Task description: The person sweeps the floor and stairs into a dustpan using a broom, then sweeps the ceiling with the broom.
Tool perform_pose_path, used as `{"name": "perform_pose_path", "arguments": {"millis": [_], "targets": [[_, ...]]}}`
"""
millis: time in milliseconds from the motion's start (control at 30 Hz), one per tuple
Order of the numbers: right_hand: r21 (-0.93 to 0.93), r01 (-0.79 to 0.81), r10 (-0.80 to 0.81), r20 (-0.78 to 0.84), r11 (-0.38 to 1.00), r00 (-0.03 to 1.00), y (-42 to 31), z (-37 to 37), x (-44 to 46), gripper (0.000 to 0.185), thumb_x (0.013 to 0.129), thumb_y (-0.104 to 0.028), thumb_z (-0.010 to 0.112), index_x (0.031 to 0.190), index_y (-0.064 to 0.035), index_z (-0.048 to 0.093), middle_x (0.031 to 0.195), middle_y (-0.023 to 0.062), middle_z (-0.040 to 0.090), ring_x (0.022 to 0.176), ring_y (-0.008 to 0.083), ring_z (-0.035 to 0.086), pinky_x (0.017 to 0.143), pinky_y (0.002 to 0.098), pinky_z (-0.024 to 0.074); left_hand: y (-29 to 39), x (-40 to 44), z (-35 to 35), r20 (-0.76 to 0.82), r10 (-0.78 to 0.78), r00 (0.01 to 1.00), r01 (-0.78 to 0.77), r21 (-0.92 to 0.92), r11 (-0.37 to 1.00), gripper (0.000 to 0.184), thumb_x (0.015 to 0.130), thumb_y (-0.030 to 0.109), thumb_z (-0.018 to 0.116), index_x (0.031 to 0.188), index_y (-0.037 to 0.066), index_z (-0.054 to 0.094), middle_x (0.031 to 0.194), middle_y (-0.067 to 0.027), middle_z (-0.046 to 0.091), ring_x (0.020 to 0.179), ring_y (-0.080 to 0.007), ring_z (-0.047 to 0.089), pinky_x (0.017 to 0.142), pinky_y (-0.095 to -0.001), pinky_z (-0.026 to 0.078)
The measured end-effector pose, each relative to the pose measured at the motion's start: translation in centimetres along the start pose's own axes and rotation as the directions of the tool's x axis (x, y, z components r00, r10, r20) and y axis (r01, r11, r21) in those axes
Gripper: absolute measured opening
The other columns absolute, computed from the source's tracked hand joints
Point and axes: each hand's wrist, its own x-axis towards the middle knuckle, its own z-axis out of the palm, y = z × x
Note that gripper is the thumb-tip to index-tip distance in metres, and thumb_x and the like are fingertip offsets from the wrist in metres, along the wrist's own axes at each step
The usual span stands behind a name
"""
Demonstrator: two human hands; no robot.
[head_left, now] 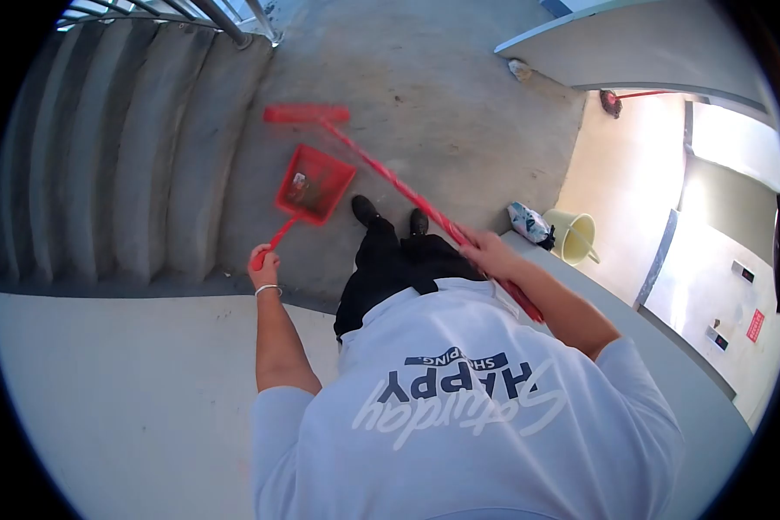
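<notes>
My left hand (pixel 264 266) is closed round the short handle of a red dustpan (pixel 331 173), held low over the concrete floor by the stairs. Inside the pan lie a small pale scrap and some brownish dirt. My right hand (pixel 491 255) grips the long red handle of a broom (pixel 390 179), which slants away from my right side. The broom's red head (pixel 307 113) is smeared by motion and sits just beyond the dustpan's far edge, apart from it. Whether its bristles touch the floor I cannot tell.
Concrete stairs (pixel 139 156) run along the left, with a metal railing (pixel 225 22) at the top. On the right, a pale yellow bucket (pixel 572 237) stands beside a white and blue bag (pixel 529 224). A red-handled mop (pixel 611 104) lies farther back in the bright doorway.
</notes>
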Motion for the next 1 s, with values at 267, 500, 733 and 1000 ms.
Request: {"name": "perform_pose_path", "arguments": {"millis": [267,500,733,1000], "targets": [[-0.38,0.097,-0.117,-0.031,0.92,0.993,-0.1,1.0,7.4,0.051,0.082,-0.016,0.049,0.131,-0.0096,0.035,0.074,0.0147,0.061,0.064,0.0246,0.061,0.061,0.0386,0.0486,-0.6,-1.3,0.5,-0.07,-0.105,0.992,0.099,-0.08,0.992,0.018,0.07,0.003,0.058,0.087,0.008,0.059,0.072,-0.0019,0.055,0.062,-0.0104,0.054,0.054,-0.0208,0.046],[-0.334,0.555,-0.589,0.0,0.762,0.808,6.5,-0.1,0.3,0.059,0.082,-0.015,0.05,0.137,-0.0162,0.028,0.061,0.0052,0.052,0.048,0.0136,0.052,0.045,0.0296,0.0444,-0.6,-1.2,-0.1,-0.047,-0.097,0.994,0.092,-0.094,0.991,0.019,0.07,0.002,0.057,0.087,0.009,0.059,0.073,-0.0016,0.054,0.063,-0.0108,0.054,0.054,-0.0213,0.046],[-0.049,0.002,-0.015,-0.271,0.999,0.963,1.7,-4.4,1.7,0.057,0.082,-0.014,0.047,0.136,-0.0217,0.03,0.063,0.0061,0.052,0.05,0.0142,0.052,0.044,0.0273,0.0436,-2.0,-1.2,-2.7,0.01,-0.071,0.997,0.071,-0.097,0.993,0.02,0.068,-0.001,0.057,0.086,0.008,0.059,0.074,-0.001,0.052,0.064,-0.0117,0.054,0.056,-0.0226,0.048],[-0.056,-0.236,0.235,-0.024,0.97,0.972,2.0,-1.6,-0.1,0.054,0.082,-0.013,0.047,0.134,-0.0158,0.033,0.081,0.0105,0.06,0.069,0.0184,0.059,0.063,0.031,0.0499,-1.7,-2.2,-2.9,0.06,-0.026,0.998,0.028,-0.044,0.999,0.02,0.069,-0.003,0.054,0.086,0.007,0.058,0.064,-0.0008,0.049,0.052,-0.0088,0.045,0.045,-0.02,0.037]]}}
